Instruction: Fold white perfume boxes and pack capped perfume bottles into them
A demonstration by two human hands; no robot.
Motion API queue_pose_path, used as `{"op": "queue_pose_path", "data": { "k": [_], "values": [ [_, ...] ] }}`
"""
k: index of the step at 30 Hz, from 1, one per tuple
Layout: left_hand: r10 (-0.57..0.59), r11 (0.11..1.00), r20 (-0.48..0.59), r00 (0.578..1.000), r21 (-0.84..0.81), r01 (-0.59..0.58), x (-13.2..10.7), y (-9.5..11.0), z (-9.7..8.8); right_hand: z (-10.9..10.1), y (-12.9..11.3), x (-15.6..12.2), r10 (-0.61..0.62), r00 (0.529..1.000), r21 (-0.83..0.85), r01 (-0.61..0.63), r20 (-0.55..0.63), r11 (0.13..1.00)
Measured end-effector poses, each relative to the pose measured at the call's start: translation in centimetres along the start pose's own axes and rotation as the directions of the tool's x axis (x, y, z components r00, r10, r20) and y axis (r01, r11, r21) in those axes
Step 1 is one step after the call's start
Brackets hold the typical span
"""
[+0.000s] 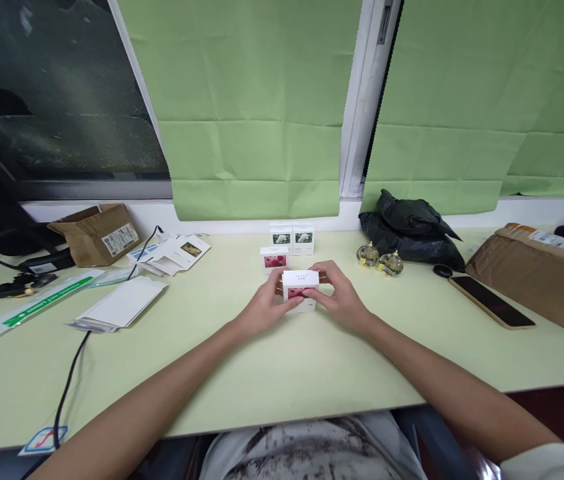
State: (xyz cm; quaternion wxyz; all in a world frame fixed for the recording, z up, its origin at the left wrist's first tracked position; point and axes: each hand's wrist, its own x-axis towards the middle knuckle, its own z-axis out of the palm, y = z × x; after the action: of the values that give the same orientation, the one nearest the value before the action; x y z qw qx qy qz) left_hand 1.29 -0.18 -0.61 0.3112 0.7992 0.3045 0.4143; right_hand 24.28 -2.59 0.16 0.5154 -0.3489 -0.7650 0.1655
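Note:
Between my two hands is a small white box (301,280) with a pink-red picture on its front. My left hand (265,301) grips its left side, thumb across the front. On the other side my right hand (341,297) holds it the same way, fingers behind and thumb on the picture. Just behind stands a similar white box (275,259) with a red picture, partly covered by my left fingers. Farther back, two white boxes with green-and-white flower pictures, a left one (281,235) and a right one (304,240), stand side by side.
Two round glass bottles with gold parts (379,260) lie by black plastic bags (412,230). A phone (492,302) and a brown parcel (537,277) are at right. Flattened white cartons (121,303), a black cable (69,380) and an open brown paper bag (97,237) occupy the left.

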Motion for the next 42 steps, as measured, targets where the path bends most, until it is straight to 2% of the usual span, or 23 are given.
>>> {"op": "queue_pose_path", "data": {
  "k": [2,3,5,8,10,16,19,24,27,30,35,42],
  "values": [
    [-0.054,0.998,0.13,0.99,-0.021,0.057,0.0,0.2,0.0,-0.1,-0.2,0.0,-0.008,0.999,-0.001,0.008,0.036,1.0],
    [-0.064,0.998,0.158,0.985,-0.014,0.067,-0.1,0.3,0.0,-0.2,-0.2,0.0,-0.018,0.999,-0.005,0.018,0.052,1.0],
    [-0.047,0.998,0.138,0.989,0.044,0.041,-0.1,0.4,0.1,-0.3,-0.4,0.0,-0.05,0.996,-0.016,0.052,0.071,0.999],
    [0.044,0.978,0.076,0.996,0.202,-0.059,-0.2,0.6,0.0,-0.6,-0.6,0.1,-0.097,0.994,-0.038,0.099,0.056,0.994],
    [0.1,0.95,0.072,0.992,0.289,-0.117,-0.3,0.5,-0.1,-0.6,-0.8,0.1,-0.109,0.994,-0.057,0.111,0.031,0.992],
    [0.174,0.909,0.093,0.98,0.369,-0.196,-0.4,-0.1,0.0,-0.5,-1.2,-0.1,-0.14,0.989,-0.13,0.134,-0.038,0.982],
    [0.142,0.903,0.108,0.984,0.393,-0.174,-0.6,0.6,-0.1,-0.4,-1.2,-0.2,-0.179,0.983,-0.155,0.171,-0.039,0.973],
    [-0.024,0.912,0.2,0.98,0.406,-0.06,-0.4,2.8,-0.7,-0.3,-0.8,-0.4,-0.23,0.973,-0.181,0.226,-0.003,0.957],
    [0.017,0.929,0.249,0.968,0.355,-0.107,-0.1,3.2,-0.9,-0.1,-0.6,-0.4,-0.243,0.97,-0.191,0.238,0.002,0.952],
    [0.036,0.955,0.243,0.969,0.277,-0.105,0.0,2.8,-0.8,-0.1,-0.6,-0.4,-0.235,0.972,-0.198,0.232,0.01,0.952],
    [-0.1,0.983,0.232,0.968,0.173,0.06,-0.3,2.0,-0.8,-0.6,-1.3,-0.1,-0.161,0.987,-0.167,0.157,-0.011,0.973],
    [-0.086,0.977,0.289,0.954,0.211,0.025,-0.4,2.1,-1.2,-0.2,-1.1,-0.2,0.036,0.999,0.019,-0.036,0.019,0.999]
  ]
}}
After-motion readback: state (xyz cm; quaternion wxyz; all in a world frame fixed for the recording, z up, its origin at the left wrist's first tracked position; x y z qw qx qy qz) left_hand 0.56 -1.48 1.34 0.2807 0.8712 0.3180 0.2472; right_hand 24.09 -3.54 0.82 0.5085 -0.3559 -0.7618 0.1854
